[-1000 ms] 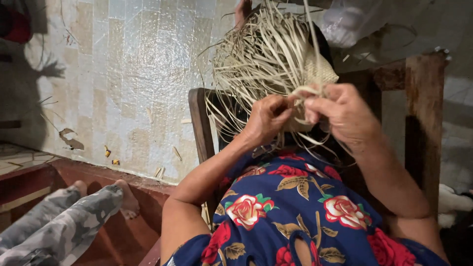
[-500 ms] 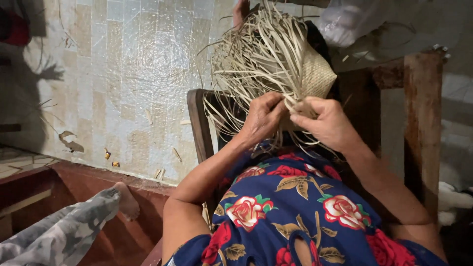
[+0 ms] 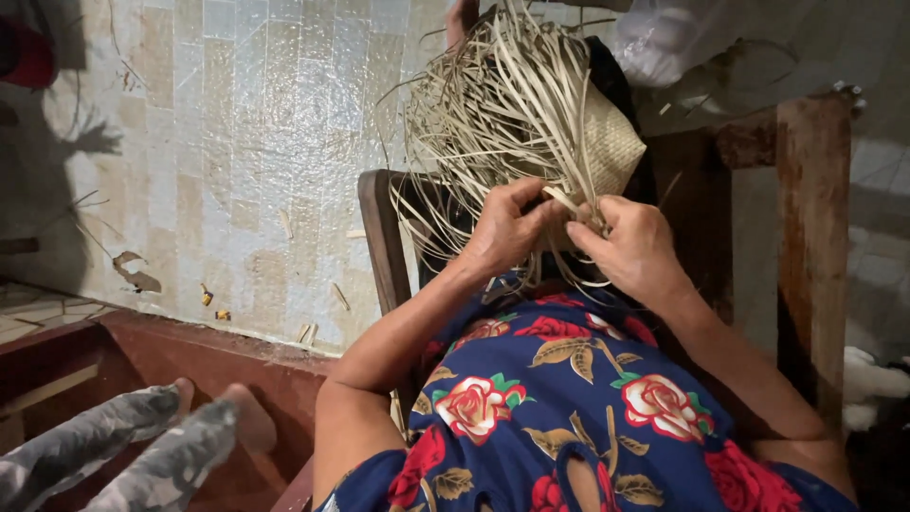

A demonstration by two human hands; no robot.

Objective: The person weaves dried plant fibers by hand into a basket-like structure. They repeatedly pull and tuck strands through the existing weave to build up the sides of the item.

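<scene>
Fabric (image 3: pixel 569 417) fills the near foreground: dark blue cloth printed with red and cream roses, covering the person's lap and cut off by the bottom edge. At the lower left two legs in grey patterned cloth (image 3: pixel 142 460) stretch over the reddish-brown floor (image 3: pixel 114 346); whose they are cannot be told.

Both bare forearms rise from the lap to the woven piece. The left hand (image 3: pixel 507 228) has its fingers curled together, thumb and forefinger pinched on a flat pale strip at the edge of the weave. The right hand (image 3: pixel 635 248) sits just beside it, almost touching, its fingers closed on neighbouring strips; the fingertips are buried among the strands.

The woven straw piece (image 3: pixel 607 142) is held up above the lap, in front of a wooden frame (image 3: pixel 810 237). Its finished part is a tight, pale tan weave that curves like a bowl or crown. From it a dense spray of loose flat strips (image 3: pixel 483 104) fans upward and to the left, some bending down past the left wrist. How far the weave runs is hidden behind the hands and strands, and its top is cut off by the upper edge.

Beyond stands a pale tiled wall (image 3: pixel 227 142) with stray scraps at its foot.
</scene>
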